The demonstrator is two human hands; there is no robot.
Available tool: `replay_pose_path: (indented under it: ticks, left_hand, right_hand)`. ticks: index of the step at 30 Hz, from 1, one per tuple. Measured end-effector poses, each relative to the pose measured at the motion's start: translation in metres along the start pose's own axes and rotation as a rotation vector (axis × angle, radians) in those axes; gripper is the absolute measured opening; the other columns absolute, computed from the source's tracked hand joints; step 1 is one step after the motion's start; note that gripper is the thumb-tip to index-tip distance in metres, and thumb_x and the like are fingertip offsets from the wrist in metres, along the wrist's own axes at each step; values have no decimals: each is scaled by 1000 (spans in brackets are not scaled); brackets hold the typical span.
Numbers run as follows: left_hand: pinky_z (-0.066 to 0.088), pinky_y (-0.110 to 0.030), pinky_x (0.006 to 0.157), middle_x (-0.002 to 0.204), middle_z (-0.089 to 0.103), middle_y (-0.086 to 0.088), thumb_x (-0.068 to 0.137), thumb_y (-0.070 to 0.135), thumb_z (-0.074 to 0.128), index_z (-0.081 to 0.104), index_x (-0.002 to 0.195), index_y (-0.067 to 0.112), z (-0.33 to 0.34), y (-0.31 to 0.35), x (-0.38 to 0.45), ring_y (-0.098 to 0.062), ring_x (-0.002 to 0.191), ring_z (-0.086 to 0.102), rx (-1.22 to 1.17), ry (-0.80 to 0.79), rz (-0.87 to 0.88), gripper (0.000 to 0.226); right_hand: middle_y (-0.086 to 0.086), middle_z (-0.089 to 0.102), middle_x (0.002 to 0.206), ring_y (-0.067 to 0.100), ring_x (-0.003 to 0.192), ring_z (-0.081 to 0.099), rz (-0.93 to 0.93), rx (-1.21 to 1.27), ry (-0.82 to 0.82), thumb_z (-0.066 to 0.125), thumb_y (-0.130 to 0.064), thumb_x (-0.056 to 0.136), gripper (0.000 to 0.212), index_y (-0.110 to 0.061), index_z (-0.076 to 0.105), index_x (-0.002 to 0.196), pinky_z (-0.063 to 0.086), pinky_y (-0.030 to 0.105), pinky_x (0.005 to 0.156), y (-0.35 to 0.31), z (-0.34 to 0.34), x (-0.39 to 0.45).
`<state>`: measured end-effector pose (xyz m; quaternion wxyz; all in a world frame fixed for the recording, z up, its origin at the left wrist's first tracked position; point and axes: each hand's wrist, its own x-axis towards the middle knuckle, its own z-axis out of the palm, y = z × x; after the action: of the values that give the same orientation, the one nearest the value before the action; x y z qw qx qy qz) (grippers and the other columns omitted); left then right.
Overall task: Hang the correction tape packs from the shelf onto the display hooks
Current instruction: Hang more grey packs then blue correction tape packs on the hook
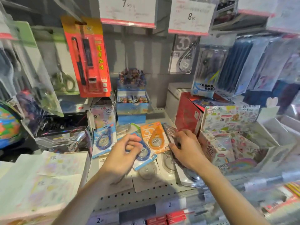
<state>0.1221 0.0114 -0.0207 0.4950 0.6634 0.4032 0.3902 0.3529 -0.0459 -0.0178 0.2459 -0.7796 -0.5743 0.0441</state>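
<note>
1. The left hand [121, 153] hovers low over the shelf, its fingers [131, 141] loosely curled with the tips close to the thumb above a blue teardrop-shaped correction tape pack [144, 152]; whether they actually pinch it cannot be told.
2. The right hand [185, 148] has its fingers [174, 146] curled round the edge of a dark, glossy correction tape pack [169, 133] held tilted against the red box.
3. Between the hands lies an orange cardboard-backed pack [153, 137] with a clear plastic blister, flat on the grey perforated metal shelf [146, 195].
4. A second blue pack [103, 140] lies to the left; more clear-blister packs [146, 172] lie nearer the shelf edge, partly hidden by the forearms.
5. A glossy red carton [188, 117] and a sticker-printed open box [227, 127] stand to the right.
6. Above, a grey pack [183, 54] hangs below the price tags [190, 15], beside a red pen card [87, 57].
</note>
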Motion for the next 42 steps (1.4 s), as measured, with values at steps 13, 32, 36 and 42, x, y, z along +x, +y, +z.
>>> replay_pose_path:
  ticks: [13, 32, 36, 42]
  left_hand:
    - [53, -18, 60, 86, 67, -11, 99, 0, 62, 68, 102, 10, 1, 6, 4, -18, 76, 63, -67, 11, -82, 12]
    - [61, -24, 54, 67, 79, -6, 96, 16, 72, 68, 86, 6, 53, 32, 57, -20, 61, 79, -291, -50, -289, 15]
    - [60, -24, 53, 64, 77, -1, 100, 2, 59, 68, 94, 7, 49, 29, 47, -17, 60, 78, -324, 10, -219, 13]
    - [47, -17, 37, 56, 72, 10, 103, 6, 56, 68, 102, 12, 27, 27, 22, -7, 43, 66, -279, -2, -127, 13]
  right_hand:
    - [9, 57, 146, 27, 134, 56, 59, 169, -75, 57, -22, 104, 41, -12, 55, 144, 42, 33, 109, 2, 1, 4]
    - [-20, 61, 140, -20, 127, 51, -65, 595, 28, 73, -21, 96, 57, -28, 51, 148, 42, 7, 104, -14, -15, -21]
    - [-13, 64, 137, -28, 117, 52, -74, 689, 1, 73, -12, 96, 51, -20, 56, 143, 40, -3, 91, -18, -17, -26]
    - [-3, 74, 113, 2, 88, 67, -5, 723, 61, 69, -15, 98, 30, -22, 67, 126, 54, 14, 76, -24, -41, -42]
